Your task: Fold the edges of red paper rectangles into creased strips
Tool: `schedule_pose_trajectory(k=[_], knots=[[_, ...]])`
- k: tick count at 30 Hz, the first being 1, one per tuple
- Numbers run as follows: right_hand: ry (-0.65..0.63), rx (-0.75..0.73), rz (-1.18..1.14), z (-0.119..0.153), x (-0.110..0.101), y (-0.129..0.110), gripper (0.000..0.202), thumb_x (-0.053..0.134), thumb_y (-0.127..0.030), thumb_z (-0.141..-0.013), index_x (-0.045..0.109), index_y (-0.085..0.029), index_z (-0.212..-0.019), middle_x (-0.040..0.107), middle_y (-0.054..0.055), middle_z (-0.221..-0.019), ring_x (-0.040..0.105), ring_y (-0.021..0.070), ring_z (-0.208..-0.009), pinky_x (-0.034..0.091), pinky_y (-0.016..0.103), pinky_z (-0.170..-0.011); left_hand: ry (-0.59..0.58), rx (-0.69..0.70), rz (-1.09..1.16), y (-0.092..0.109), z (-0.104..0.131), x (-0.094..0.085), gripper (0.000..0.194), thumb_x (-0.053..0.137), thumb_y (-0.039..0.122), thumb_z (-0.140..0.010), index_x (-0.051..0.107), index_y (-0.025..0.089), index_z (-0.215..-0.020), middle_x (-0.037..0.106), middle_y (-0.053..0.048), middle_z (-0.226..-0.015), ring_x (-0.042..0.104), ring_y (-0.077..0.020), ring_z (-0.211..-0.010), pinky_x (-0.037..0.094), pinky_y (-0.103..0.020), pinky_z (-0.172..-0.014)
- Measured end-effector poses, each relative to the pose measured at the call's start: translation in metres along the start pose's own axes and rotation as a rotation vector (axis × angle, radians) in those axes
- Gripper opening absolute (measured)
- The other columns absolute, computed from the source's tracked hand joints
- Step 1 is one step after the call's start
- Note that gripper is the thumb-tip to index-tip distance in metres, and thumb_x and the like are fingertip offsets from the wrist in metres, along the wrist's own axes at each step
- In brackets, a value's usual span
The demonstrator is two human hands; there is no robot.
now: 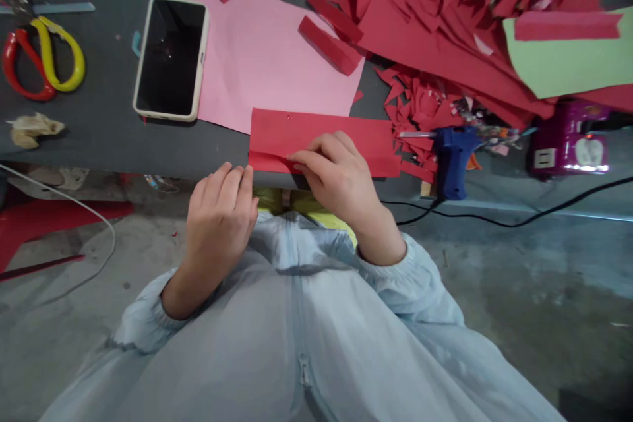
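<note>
Red paper [275, 132] lies beneath the right hand [341, 175], which pinches its near edge.

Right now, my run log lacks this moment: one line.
right hand: fingers on red strip; left hand: at its left end; phone: overlaps pink sheet; glue gun: right of strip

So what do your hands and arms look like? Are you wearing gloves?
No gloves: my left hand and right hand are bare, with no rings or watch that I can see. My sleeves are pale blue and loose, with gathered, wrinkly cuffs near the wrists.
</note>
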State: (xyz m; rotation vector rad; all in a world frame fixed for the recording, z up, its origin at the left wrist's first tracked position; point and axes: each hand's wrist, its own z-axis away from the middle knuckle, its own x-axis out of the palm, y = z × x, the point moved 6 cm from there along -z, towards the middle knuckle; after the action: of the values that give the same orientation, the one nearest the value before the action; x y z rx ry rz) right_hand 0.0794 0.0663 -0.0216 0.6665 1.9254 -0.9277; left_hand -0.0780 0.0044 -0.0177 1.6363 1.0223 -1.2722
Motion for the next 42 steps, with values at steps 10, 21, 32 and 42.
schedule_pose_trajectory(k=[10, 21, 32, 42], knots=[[-0.024, -0.147, 0.091, 0.008, 0.002, -0.007, 0.028, 0.048, -0.016, -0.097, 0.071, -0.028, -0.107, 0.061, 0.004, -0.087, 0.047, 0.0172, -0.080, 0.037, 0.032, -0.073, 0.001, -0.045, 0.034, -0.001, -0.002, -0.002, 0.042, 0.051, 0.023, -0.093, 0.059, 0.006, -0.131, 0.067, -0.023, -0.121, 0.059, -0.0378, -0.121, 0.049, -0.053, -0.095], [-0.086, -0.132, 0.140, 0.008, 0.005, -0.008, 0.031, 0.042, -0.020, -0.099, 0.072, -0.025, -0.091, 0.064, 0.005, -0.088, 0.047, 0.0176, -0.081, 0.038, 0.033, -0.073, 0.212, 0.155, 0.055, 0.042, -0.005, 0.002, 0.055, 0.052, 0.022, -0.096, 0.041, 0.005, -0.146, 0.060, -0.017, -0.140, 0.048, -0.0272, -0.139, 0.030, -0.040, -0.120], [-0.039, -0.209, 0.226, 0.010, 0.001, -0.012, 0.031, 0.043, -0.021, -0.100, 0.072, -0.025, -0.110, 0.068, 0.005, -0.088, 0.052, 0.0174, -0.081, 0.042, 0.034, -0.073, 0.162, 0.069, 0.008, 0.039, 0.008, 0.017, 0.056, 0.052, 0.024, -0.097, 0.037, 0.009, -0.150, 0.060, -0.014, -0.141, 0.049, -0.0263, -0.139, 0.028, -0.040, -0.122], [0.061, -0.198, 0.227, 0.012, -0.003, -0.012, 0.026, 0.048, -0.019, -0.098, 0.070, -0.026, -0.109, 0.067, 0.004, -0.093, 0.051, 0.0181, -0.087, 0.041, 0.033, -0.080, 0.156, 0.057, -0.020, 0.038, 0.007, 0.018, 0.052, 0.050, 0.024, -0.099, 0.041, 0.012, -0.148, 0.061, -0.014, -0.140, 0.052, -0.0251, -0.136, 0.033, -0.038, -0.119]])
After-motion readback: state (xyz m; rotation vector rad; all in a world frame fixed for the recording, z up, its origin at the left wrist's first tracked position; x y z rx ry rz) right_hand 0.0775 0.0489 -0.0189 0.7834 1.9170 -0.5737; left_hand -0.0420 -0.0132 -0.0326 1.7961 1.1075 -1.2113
